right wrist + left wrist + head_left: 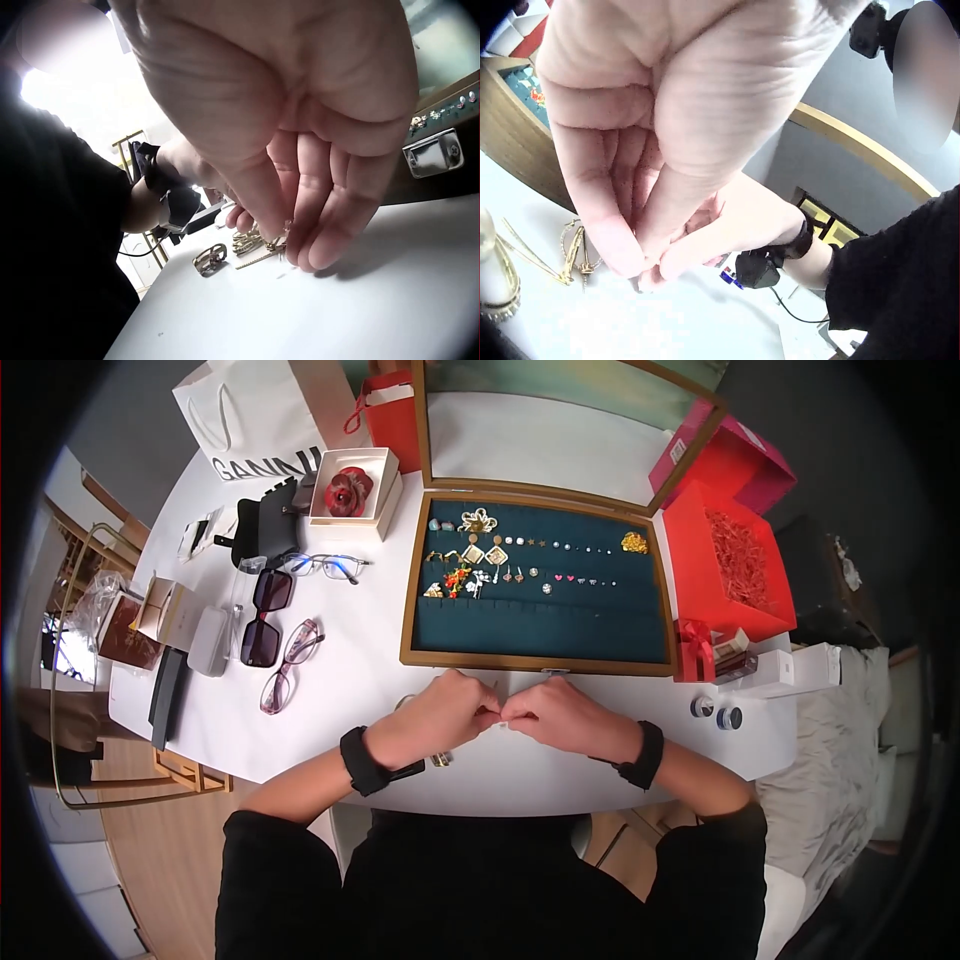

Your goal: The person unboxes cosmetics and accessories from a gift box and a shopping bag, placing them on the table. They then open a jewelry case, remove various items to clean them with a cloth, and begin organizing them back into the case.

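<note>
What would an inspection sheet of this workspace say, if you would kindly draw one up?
Surface: white table, carrying many items.
Job's things: wood-framed jewellery case, lid open, earrings set in its dark teal lining; gold-coloured jewellery on the table.
Clutter: sunglasses, blue-tinted eyeglasses, white paper bag, red box holding shredded paper.
Grips: left grip and right grip meet, fingertips pinched, at a small item too hidden to identify.
Cables: thin dark cable by the right wrist camera.
Surroundings: wood-look floor at left, crumpled grey fabric at right.
</note>
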Demonstrator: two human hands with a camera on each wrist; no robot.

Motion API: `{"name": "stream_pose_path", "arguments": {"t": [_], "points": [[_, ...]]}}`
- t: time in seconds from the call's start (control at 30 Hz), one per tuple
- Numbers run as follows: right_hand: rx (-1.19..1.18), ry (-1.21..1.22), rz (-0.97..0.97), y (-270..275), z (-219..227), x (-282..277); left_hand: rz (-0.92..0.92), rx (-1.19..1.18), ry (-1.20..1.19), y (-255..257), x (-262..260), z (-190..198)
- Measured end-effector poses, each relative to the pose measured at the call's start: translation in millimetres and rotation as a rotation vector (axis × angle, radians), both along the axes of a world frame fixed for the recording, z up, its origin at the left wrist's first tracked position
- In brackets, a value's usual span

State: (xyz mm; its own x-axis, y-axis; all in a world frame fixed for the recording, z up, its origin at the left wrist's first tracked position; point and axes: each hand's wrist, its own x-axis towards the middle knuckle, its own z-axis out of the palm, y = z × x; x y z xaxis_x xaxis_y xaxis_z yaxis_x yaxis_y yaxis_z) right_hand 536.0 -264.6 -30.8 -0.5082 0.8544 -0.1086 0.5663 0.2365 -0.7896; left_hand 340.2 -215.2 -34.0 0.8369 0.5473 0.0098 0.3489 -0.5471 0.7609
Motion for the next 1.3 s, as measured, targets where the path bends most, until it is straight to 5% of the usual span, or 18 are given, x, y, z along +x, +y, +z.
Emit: {"name": "stream_pose_path", "arguments": {"t": [0.13, 0.2, 0.3, 0.43, 0.67, 0.77, 1.13, 1.3], "points": [[0.039, 0.042, -0.078, 3.9, 19.0, 19.9, -0.001, -0.027, -0.020, 5.8, -2.9, 4.3], [0.035, -0.050, -0.222, 15.9, 41.3, 41.6, 0.088, -0.124, -0.031, 8.3, -4.9, 15.5], [0.382, -0.351, -0.363, 35.2, 45.9, 87.6, 0.143, -0.211, -0.052, 4.8, -14.7, 41.2], [0.478, -0.506, -0.322, 52.1, 21.5, 112.6, 0.226, -0.360, -0.049, -5.5, -29.0, 45.3], [0.075, -0.305, -0.146, 87.2, 10.6, 114.5, 0.231, -0.209, -0.018, -13.4, -44.6, 34.7], [-0.007, -0.313, -0.174, 93.9, 14.9, 116.3, 0.283, -0.246, -0.064, -6.7, -45.4, 35.4], [-0.107, -0.166, -0.392, 93.0, 2.4, 118.8, 0.476, 0.224, -0.036, 67.2, -28.9, 30.9], [-0.245, -0.091, -0.551, 103.4, 1.4, 116.0, 0.428, 0.512, 0.165, 99.9, -1.1, 10.5]]}}
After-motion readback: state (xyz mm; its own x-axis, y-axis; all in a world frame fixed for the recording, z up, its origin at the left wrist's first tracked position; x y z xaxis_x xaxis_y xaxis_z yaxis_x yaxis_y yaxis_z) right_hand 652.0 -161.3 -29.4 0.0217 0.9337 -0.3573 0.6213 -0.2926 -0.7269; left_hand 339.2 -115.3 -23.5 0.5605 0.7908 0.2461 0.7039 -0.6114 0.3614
